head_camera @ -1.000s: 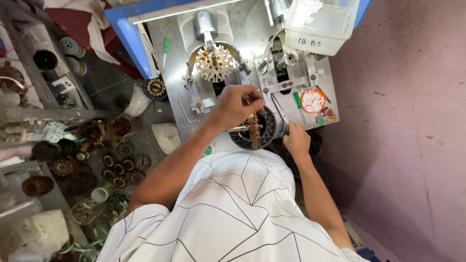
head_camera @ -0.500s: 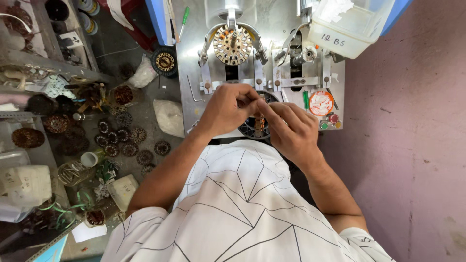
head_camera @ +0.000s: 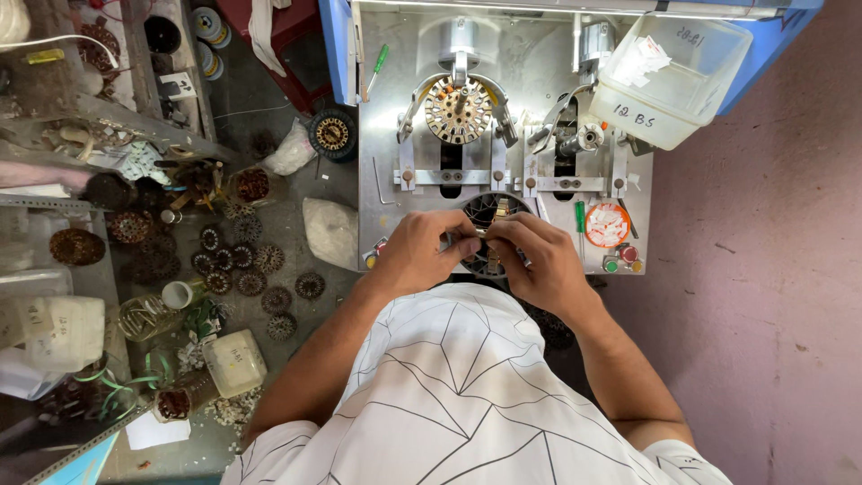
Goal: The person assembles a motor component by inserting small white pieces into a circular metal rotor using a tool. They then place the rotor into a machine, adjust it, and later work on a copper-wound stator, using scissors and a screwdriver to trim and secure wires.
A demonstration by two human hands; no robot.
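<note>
Landmark: black round stator core at the front edge of the grey winding machine tabletop. Left of it, on the floor: roughly a dozen small dark wound cores, one white plastic bag, one white tub. Left hand comes in from the lower left, forearm bare, knuckles up, fingers curled tight, pinching something small over the stator core; the pinched piece is hidden. Right hand meets it fingertip to fingertip, also curled narrow on the same spot, wrist bent inward. Behind the stator core: one brass-toothed rotor in the clamp. Right of the core: one orange-rimmed round dish, two green-handled screwdrivers, one clear plastic box at the far corner.
</note>
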